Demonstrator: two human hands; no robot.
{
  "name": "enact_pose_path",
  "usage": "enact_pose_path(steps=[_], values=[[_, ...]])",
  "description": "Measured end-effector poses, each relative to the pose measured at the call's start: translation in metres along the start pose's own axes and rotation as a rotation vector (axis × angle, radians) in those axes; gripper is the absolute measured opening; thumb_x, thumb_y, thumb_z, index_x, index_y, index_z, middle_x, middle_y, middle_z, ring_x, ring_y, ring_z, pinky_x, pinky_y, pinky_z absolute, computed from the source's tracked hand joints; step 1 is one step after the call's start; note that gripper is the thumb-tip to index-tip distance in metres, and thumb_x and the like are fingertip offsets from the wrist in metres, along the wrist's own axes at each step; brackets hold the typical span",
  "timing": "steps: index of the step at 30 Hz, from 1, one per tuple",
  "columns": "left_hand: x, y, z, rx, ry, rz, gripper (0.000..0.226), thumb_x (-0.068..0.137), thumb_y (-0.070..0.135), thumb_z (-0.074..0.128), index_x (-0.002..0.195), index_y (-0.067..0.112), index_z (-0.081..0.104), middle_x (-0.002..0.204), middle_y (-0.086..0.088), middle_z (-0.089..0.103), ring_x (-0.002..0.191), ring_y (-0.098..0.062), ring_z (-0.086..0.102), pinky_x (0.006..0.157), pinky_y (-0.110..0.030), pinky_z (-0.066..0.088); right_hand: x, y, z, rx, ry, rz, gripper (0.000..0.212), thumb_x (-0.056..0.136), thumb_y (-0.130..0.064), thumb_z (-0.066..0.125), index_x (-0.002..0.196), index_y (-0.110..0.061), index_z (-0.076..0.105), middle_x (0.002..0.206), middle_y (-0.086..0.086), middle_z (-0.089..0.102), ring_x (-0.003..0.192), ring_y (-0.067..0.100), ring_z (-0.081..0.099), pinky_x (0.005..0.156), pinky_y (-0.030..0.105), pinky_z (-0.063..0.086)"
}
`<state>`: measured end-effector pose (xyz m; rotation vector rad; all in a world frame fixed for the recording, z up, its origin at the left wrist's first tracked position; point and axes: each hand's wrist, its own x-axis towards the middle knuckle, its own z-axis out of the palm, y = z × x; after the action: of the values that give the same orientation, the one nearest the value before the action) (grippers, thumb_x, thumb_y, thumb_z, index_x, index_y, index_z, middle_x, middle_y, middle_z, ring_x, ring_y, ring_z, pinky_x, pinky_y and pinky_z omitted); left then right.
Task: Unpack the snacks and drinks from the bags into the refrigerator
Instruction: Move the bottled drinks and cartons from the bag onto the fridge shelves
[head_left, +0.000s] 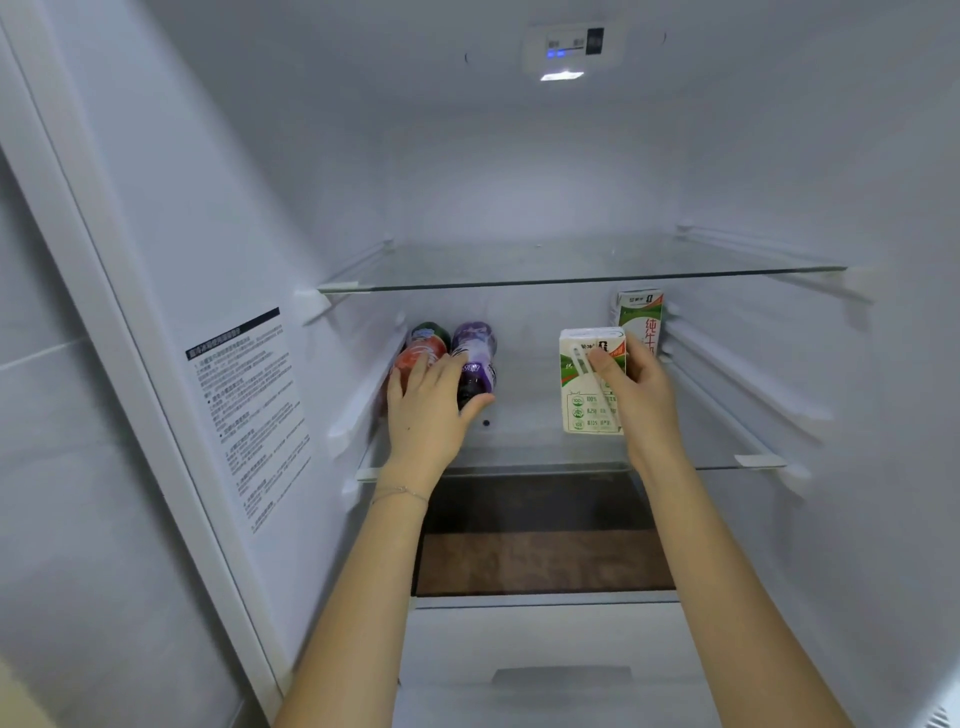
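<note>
2 bottles (471, 345) fill left hand (426, 415), carton (583, 400) right hand (644, 400).

The rear milk carton (641, 318), at two o'clock from the front milk carton (582, 387), bears red characters "纯牛". The front milk carton reads "100%". Print on the wall sticker (249, 410) at nine o'clock is unreadable.
</note>
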<state>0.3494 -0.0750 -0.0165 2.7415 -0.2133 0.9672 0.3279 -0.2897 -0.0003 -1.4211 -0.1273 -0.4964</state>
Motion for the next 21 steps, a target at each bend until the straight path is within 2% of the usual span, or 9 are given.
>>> enact_pose_path(steps=[3,6,8,11,13,16,18,19,21], values=[[0.001,0.000,0.004,0.012,-0.013,-0.006,0.061,0.093,0.058,0.043,0.144,0.024,0.040,0.144,0.000,0.049,0.138,-0.021,0.036,0.117,-0.047,0.020,0.009,0.000,0.000,-0.020,-0.019,0.026,0.022,0.094,-0.027,0.060,0.116,-0.029,0.057,0.110,-0.004,0.067,0.100,0.016,0.067,0.078,0.032,0.057],[0.002,0.000,0.005,0.035,-0.020,-0.003,0.062,0.094,0.057,0.040,0.145,0.023,0.037,0.147,-0.002,0.046,0.141,-0.022,0.032,0.118,-0.050,0.016,0.010,0.000,-0.001,-0.019,-0.048,0.030,0.016,0.096,-0.027,0.057,0.109,-0.035,0.056,0.105,-0.009,0.066,0.095,0.010,0.066,0.071,0.025,0.055],[0.002,0.005,0.003,0.010,0.005,0.016,0.066,0.094,0.058,0.042,0.149,0.022,0.033,0.153,-0.003,0.038,0.144,-0.023,0.025,0.120,-0.048,0.011,0.008,0.002,-0.002,0.000,-0.051,0.040,0.020,0.095,-0.028,0.057,0.113,-0.037,0.053,0.104,-0.012,0.065,0.093,0.006,0.065,0.068,0.023,0.053],[0.006,0.029,-0.012,-0.338,0.022,0.067,0.068,0.092,0.051,0.055,0.149,0.020,0.034,0.154,-0.001,0.037,0.143,-0.019,0.029,0.119,-0.040,0.021,0.009,0.005,-0.001,-0.001,-0.035,0.048,0.033,0.095,-0.031,0.057,0.127,-0.033,0.050,0.110,-0.010,0.064,0.098,0.008,0.064,0.067,0.022,0.053],[0.012,0.051,-0.019,-0.561,-0.120,0.101,0.066,0.091,0.042,0.062,0.148,0.023,0.035,0.150,0.002,0.042,0.138,-0.014,0.037,0.112,-0.033,0.032,0.010,0.008,-0.001,-0.009,-0.028,0.042,0.044,0.094,-0.031,0.057,0.137,-0.027,0.047,0.117,-0.008,0.063,0.103,0.010,0.063,0.068,0.020,0.053],[0.027,0.076,-0.017,-0.684,-0.362,0.146,0.072,0.087,0.033,0.069,0.148,0.024,0.031,0.145,0.003,0.047,0.122,-0.006,0.048,0.099,-0.023,0.045,0.011,0.010,-0.001,-0.021,-0.023,0.022,0.052,0.094,-0.030,0.059,0.142,-0.022,0.044,0.124,-0.003,0.062,0.104,0.010,0.064,0.066,0.018,0.055],[0.039,0.081,-0.012,-0.762,-0.409,0.104,0.075,0.086,0.024,0.072,0.148,0.022,0.030,0.140,0.002,0.050,0.102,0.001,0.054,0.076,-0.010,0.051,0.012,0.012,-0.003,-0.034,-0.010,0.017,0.053,0.093,-0.030,0.060,0.142,-0.020,0.045,0.125,-0.001,0.062,0.105,0.010,0.063,0.064,0.016,0.054],[0.043,0.081,-0.011,-0.787,-0.419,0.086,0.075,0.085,0.020,0.072,0.148,0.022,0.031,0.136,0.001,0.052,0.093,0.002,0.056,0.069,-0.009,0.051,0.012,0.012,-0.004,-0.044,-0.007,0.016,0.053,0.092,-0.030,0.061,0.141,-0.019,0.045,0.125,-0.001,0.062,0.105,0.010,0.063,0.063,0.014,0.053],[0.048,0.080,-0.009,-0.791,-0.418,0.085,0.071,0.084,0.016,0.073,0.145,0.022,0.035,0.131,0.000,0.056,0.089,0.000,0.058,0.067,-0.013,0.053,0.012,0.013,-0.006,-0.069,-0.018,0.019,0.053,0.091,-0.030,0.062,0.140,-0.019,0.046,0.125,-0.001,0.062,0.106,0.012,0.063,0.064,0.015,0.053]])
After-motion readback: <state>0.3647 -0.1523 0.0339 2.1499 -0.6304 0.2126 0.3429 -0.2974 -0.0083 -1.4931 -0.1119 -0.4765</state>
